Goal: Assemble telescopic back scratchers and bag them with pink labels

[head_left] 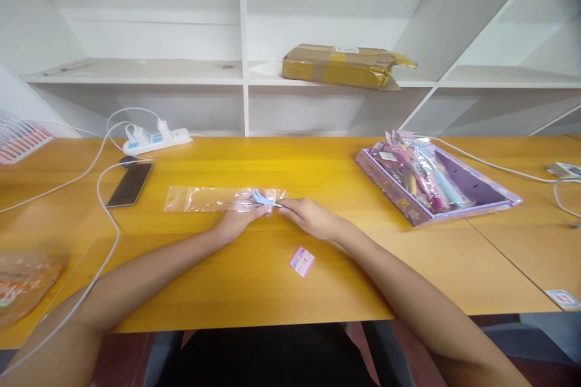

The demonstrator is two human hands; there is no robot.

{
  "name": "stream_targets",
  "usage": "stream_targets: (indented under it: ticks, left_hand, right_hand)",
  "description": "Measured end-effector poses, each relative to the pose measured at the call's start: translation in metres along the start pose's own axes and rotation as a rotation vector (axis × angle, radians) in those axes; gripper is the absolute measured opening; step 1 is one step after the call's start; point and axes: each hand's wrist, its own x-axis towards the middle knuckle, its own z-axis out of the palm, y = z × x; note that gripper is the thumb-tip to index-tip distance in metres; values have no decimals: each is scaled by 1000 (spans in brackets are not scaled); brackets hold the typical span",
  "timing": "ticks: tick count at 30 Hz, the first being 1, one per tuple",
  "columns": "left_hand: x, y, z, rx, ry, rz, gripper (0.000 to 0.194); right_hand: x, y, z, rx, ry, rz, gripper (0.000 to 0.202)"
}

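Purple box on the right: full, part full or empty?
Part full: in the purple box, wrapped items lie left, while bare floor shows right.

The left hand (236,221) and right hand (309,216) are bare, and so are both forearms (403,269). Plain, solid black cloth clothing (267,358) covers the lap.

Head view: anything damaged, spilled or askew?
Cardboard box on the shelf: right end looks torn, ragged flaps sticking out, one drooping past the shelf edge. Purple tray sits skewed on the table. No spill visible.
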Motion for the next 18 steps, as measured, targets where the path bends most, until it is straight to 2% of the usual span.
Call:
stream_targets:
  ticks: [2,5,10,13,18]
  left_hand:
    - [2,-1,0,-22,48,-3,29]
    - [5,3,1,-221,158,-21,24]
    - [7,13,1,-398,321,-18,22]
    - [6,15,2,-417,327,-7,23]
    - [5,16,4,-362,268,-4,24]
  right_hand:
    - [0,3,3,18,32,44,29]
    - [-1,7,2,-12,67,124,25]
    - [-1,13,-12,-78,57,126,33]
    - [-3,13,-20,-80,45,123,35]
    - [-7,10,-31,-85,13,144,40]
